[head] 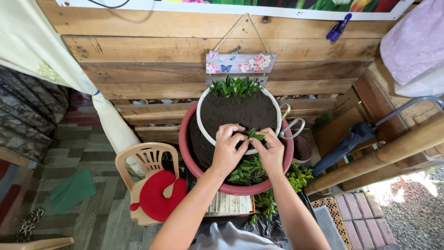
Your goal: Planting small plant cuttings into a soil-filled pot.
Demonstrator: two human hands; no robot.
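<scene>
Forearms: both bare arms come up from the bottom edge, closest to the camera, and meet over the pots.
Left hand (227, 149): resting on the near rim of the white pot, fingers curled in and pinched against the little green cutting, fingertips down at the soil.
Right hand (270, 150): right next to the left one, touching it, fingers bent and closed on the same cutting from the other side.
Cutting (255, 135): small leafy sprig poking up between the two hands, at the front edge of the white pot's soil.
White pot (201, 101): round, filled with dark soil, sitting inside the bigger red basin. A row of green cuttings (236, 86) already stands along its far edge.
Red basin (187, 149): wide, also has dark soil, plus a pile of loose leafy sprigs (247, 172) lying in its near side under the hands.
More greens (298, 176): a bunch spilling just outside the basin on the right.
Scissors (291, 126): grey handles sticking out beside the white pot's right rim.
Plastic chair (147, 159): beige, left of the basin, with a red cushion (157, 199) on the seat.
Wall: wooden planks behind, with a small floral sign (240, 63) hanging on string right above the pot.
Umbrella (351, 141): dark, folded, leaning on the right.
</scene>
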